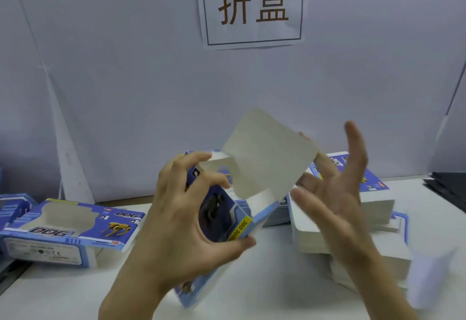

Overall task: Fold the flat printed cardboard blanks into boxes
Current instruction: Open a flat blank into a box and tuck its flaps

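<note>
Head view: half-folded blue box, plain flap raised, held above white table. Left hand grasps its sides; right hand released, fingers spread beside flap. Flat blank stack right; finished box left.

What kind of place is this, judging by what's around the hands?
Probably a packaging workstation for folding boxes. A paper sign with two large characters hangs on the white partition, a tall stack of flat white cardboard blanks sits on the table, and a finished blue printed box lies left.
</note>
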